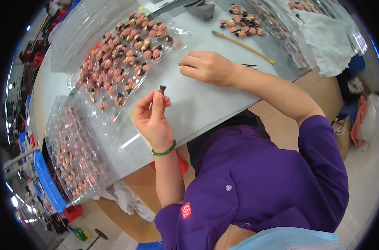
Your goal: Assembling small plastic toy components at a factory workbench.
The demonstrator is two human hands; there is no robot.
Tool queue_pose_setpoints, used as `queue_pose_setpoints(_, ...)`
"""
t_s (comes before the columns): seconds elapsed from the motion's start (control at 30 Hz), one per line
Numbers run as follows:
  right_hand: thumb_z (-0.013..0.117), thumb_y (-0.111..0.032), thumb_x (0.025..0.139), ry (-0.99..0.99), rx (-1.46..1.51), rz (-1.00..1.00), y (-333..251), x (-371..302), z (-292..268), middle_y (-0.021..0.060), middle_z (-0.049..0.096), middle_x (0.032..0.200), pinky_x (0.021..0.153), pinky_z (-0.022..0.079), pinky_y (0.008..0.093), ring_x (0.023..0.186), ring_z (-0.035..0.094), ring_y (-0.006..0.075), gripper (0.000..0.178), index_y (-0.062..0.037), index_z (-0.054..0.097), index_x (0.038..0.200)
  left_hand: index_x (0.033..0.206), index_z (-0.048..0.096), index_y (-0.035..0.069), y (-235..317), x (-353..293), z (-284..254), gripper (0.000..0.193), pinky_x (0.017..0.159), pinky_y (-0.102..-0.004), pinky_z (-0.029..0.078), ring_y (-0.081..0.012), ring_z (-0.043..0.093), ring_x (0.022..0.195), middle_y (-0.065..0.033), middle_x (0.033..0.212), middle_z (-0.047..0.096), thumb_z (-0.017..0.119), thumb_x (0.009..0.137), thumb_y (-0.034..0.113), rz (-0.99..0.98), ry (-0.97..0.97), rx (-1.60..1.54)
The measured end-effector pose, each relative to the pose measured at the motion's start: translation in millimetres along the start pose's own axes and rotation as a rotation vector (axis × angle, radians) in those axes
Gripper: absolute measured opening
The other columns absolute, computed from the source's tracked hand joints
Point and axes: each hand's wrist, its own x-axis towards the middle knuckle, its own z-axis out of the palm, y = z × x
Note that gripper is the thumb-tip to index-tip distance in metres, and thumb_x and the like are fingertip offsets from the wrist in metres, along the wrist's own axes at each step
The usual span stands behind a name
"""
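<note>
1. Pink and dark-blue, a small moulded piece with a tufted-looking dark tip (162, 88) stands tip-up above the tabletop, held in the left hand (154, 118). We see thumb and fingers pinched closed about its pink lower part; too little pressure could let it slip, too much could mark it.

2. Curled fingers form the right hand (208, 68), resting at or just above the pale grey tabletop (185, 108), apart from the piece. We cannot tell whether its fingertips grip anything; a tiny object there, if present, might easily be dropped.

3. Thin dark sticks (250, 66) lie just beside the right wrist. We judge that a careless backward sweep of the forearm could scatter them.

4. Beyond the right hand lies a slim yellow-brown rod (243, 47); being narrow, it may roll if nudged.

5. Left of both hands, a dense spread of pink, cream and dark pieces (107, 63) lies with clear, glossy plastic film (79, 37). Should a sleeve or finger drag the film, we would expect pieces to slide together or spill.

6. Farther out, a smaller group of similar pieces (241, 21) lies loose; mixing with the larger spread seems possible if either is pushed.
</note>
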Motion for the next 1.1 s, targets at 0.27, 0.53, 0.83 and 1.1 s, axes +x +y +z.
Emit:
queue_pose_setpoints(0.27, 0.054, -0.007, 0.067, -0.119, -0.2, 0.05, 49.4, -20.1, -8.5, 0.0042, 0.053, 0.081, 0.058, 0.047, 0.0285, 0.071, 0.056, 0.0177, 0.017, -0.0056, 0.053, 0.084, 0.093, 0.055, -0.003, -13.4, -4.9, 8.3, 0.013, 0.062, -0.0263, 0.048, -0.0162, 0.059, 0.071, -0.0113, 0.086, 0.06, 0.058, 0.081, 0.0, -0.145, -0.06, 0.113)
queue_pose_setpoints(0.53, 0.055, -0.003, 0.069, -0.098, -0.126, 0.232, 57.1, -31.9, -6.6, 0.0045, 0.056, 0.085, 0.061, 0.048, 0.0315, 0.075, 0.058, 0.0209, 0.023, -0.0061, 0.055, 0.092, 0.098, 0.054, -0.004, -26.3, -9.4, 11.1, 0.017, 0.067, -0.0265, 0.05, -0.0154, 0.059, 0.073, -0.0102, 0.087, 0.06, 0.056, 0.083, 0.002, -0.232, -0.098, 0.136)
queue_pose_setpoints(0.83, 0.058, -0.004, 0.073, 0.01, -0.091, 0.323, 51.6, -39.3, -18.8, 0.0054, 0.059, 0.089, 0.063, 0.049, 0.0315, 0.078, 0.058, 0.0218, 0.018, -0.0061, 0.058, 0.09, 0.102, 0.056, -0.005, -36.7, -14.9, 9.5, 0.02, 0.071, -0.0246, 0.049, -0.0143, 0.059, 0.079, -0.0105, 0.091, 0.061, 0.056, 0.083, 0.002, -0.233, -0.13, 0.188)
queue_pose_setpoints(1.1, 0.059, -0.005, 0.073, 0.012, 0.001, 0.33, 44.1, -36.5, -19.7, 0.0056, 0.059, 0.088, 0.063, 0.048, 0.0318, 0.078, 0.058, 0.0223, 0.019, -0.0053, 0.058, 0.092, 0.105, 0.055, -0.006, -33.8, -16.2, 9.8, 0.024, 0.074, -0.0242, 0.049, -0.0135, 0.059, 0.081, -0.0088, 0.091, 0.061, 0.058, 0.081, 0.001, -0.207, -0.118, 0.168)
